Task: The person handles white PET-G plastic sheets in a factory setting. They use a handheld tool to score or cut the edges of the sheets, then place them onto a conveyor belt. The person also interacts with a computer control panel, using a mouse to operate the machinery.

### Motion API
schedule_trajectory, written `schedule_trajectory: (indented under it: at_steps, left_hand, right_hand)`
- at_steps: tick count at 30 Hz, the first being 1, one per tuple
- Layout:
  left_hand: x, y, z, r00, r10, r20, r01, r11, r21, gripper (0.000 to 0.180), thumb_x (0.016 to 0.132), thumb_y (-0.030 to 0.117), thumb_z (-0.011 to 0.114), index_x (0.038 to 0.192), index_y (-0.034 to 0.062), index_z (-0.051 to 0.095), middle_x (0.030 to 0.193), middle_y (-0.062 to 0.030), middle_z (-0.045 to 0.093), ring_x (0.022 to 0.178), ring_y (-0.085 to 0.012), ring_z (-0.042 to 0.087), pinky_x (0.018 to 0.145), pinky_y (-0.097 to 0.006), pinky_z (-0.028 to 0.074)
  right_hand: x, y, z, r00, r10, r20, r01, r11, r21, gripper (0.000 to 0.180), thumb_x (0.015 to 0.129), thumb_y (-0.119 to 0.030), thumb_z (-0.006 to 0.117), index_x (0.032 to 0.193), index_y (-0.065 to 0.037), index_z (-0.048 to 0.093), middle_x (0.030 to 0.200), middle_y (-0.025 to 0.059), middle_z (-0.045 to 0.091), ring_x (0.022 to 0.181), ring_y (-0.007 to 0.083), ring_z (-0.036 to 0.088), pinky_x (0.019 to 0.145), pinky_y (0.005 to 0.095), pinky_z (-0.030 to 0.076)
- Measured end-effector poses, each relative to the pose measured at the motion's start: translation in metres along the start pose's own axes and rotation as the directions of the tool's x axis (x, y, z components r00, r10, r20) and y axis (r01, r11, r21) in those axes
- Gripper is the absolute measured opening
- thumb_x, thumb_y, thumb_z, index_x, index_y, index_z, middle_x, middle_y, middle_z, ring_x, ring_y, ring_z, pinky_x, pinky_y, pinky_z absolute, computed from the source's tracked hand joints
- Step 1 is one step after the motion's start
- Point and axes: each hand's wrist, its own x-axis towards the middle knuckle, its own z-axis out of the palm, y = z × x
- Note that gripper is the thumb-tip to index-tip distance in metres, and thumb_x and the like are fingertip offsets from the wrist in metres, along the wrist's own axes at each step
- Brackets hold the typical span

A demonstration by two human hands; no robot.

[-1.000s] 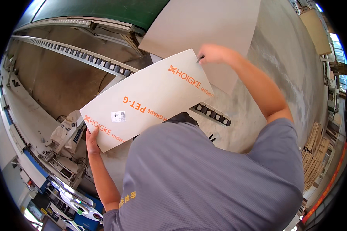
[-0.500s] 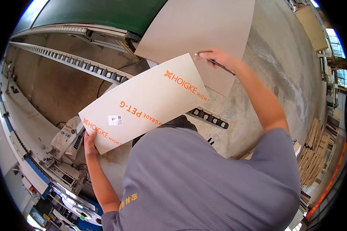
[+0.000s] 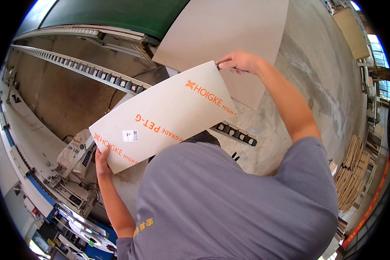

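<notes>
A long pale panel (image 3: 160, 108) with orange print and a small white label lies slantwise in front of me. My left hand (image 3: 103, 161) grips its near left end, thumb on the printed face and fingers underneath. At the far right corner of the panel, my right hand (image 3: 242, 62) is closed around a slim dark stick-like tool (image 3: 235, 69). The hand mostly covers this tool, so its exact kind cannot be made out. Its tip end is at the panel's short right edge; whether it touches is too small to tell.
Beyond the panel lies a large beige board (image 3: 229, 30). A green conveyor belt (image 3: 108, 17) and a roller rail (image 3: 82, 67) run at the far left. A white sack (image 3: 73, 151) stands beside machinery on the left. Stacked wood strips (image 3: 353, 173) are at right.
My right hand has moved left, bringing the slim dark tool to the panel's far right corner. The left hand and the panel stay nearly in place.
</notes>
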Motion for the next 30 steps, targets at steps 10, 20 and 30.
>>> schedule_trajectory:
  at_steps: [10, 20, 30]
  left_hand:
    - [0.001, 0.003, -0.001, 1.000, -0.019, -0.020, 0.019, 1.000, -0.002, 0.060, 0.087, 0.016, 0.070, 0.137, -0.0013, 0.043, 0.126, -0.0107, 0.059, 0.111, -0.0207, 0.060, 0.096, -0.036, 0.050]
    - [-0.004, -0.044, -0.019, 0.957, 0.068, -0.281, -0.089, 0.994, -0.065, 0.028, 0.093, 0.023, 0.058, 0.112, 0.0026, 0.065, 0.106, -0.0051, 0.066, 0.093, -0.0146, 0.061, 0.084, -0.032, 0.049]
    - [-0.175, 0.084, 0.007, 0.583, 0.705, -0.404, -0.741, 0.256, -0.621, 0.084, 0.094, 0.063, 0.044, 0.146, -0.0021, 0.035, 0.139, -0.0153, 0.054, 0.118, -0.0281, 0.058, 0.104, -0.043, 0.045]
  right_hand:
    - [-0.110, 0.099, 0.030, 0.976, 0.191, 0.104, -0.149, 0.936, -0.319, 0.032, 0.088, -0.027, 0.070, 0.116, -0.011, 0.068, 0.083, -0.0038, 0.065, 0.070, 0.0068, 0.051, 0.059, 0.0247, 0.042]
    - [0.034, 0.021, 0.061, 0.906, -0.313, -0.284, 0.376, 0.904, 0.204, 0.031, 0.098, -0.031, 0.055, 0.109, -0.003, 0.063, 0.083, 0.0033, 0.061, 0.073, 0.0123, 0.056, 0.064, 0.0291, 0.046]
    - [0.047, -0.109, 0.119, 0.827, -0.528, -0.196, 0.530, 0.612, 0.587, 0.023, 0.095, -0.035, 0.061, 0.096, -0.013, 0.060, 0.068, -0.0076, 0.056, 0.048, 0.0006, 0.043, 0.041, 0.0194, 0.032]
